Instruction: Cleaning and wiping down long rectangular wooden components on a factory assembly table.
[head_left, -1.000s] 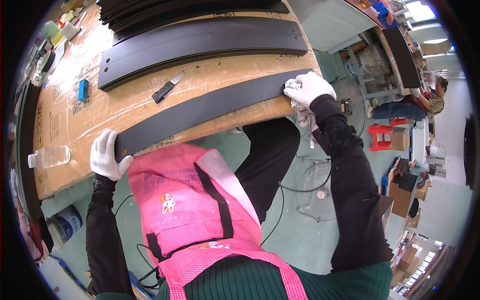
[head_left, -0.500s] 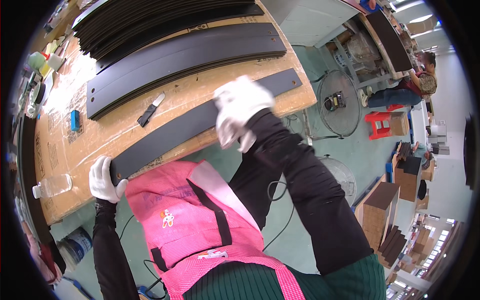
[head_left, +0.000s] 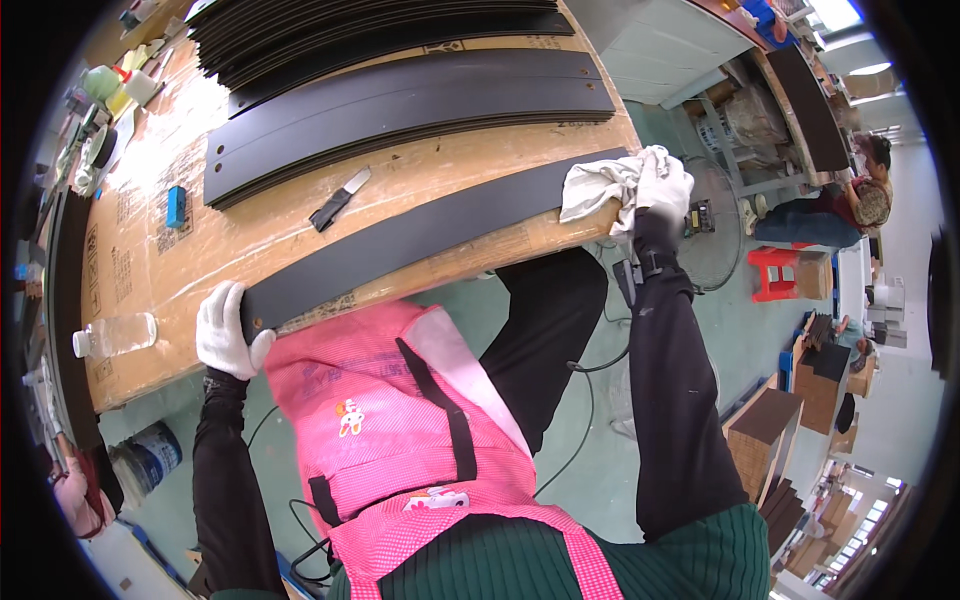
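A long dark grey board (head_left: 420,232) with a hole near its left end lies along the front edge of the cardboard-covered table (head_left: 130,260). White-gloved, my left hand (head_left: 226,330) grips the board's left end, thumb on the near side and fingers over the top. At the opposite end, my right hand (head_left: 664,188), also gloved in white, is closed on a crumpled white cloth (head_left: 594,188). That cloth covers the board's right tip and hangs over the table corner. Behind the board lies a utility knife (head_left: 339,201) with a black handle.
A stack of similar boards (head_left: 410,118) lies farther back, with a taller dark stack (head_left: 380,45) behind it. A blue block (head_left: 176,207) and a clear bottle (head_left: 118,335) are at left. A floor fan (head_left: 712,225) stands off the right corner; a person (head_left: 868,195) sits beyond.
My right hand has swept right with the cloth, from the board's middle to its right end. My left hand keeps its hold on the left end.
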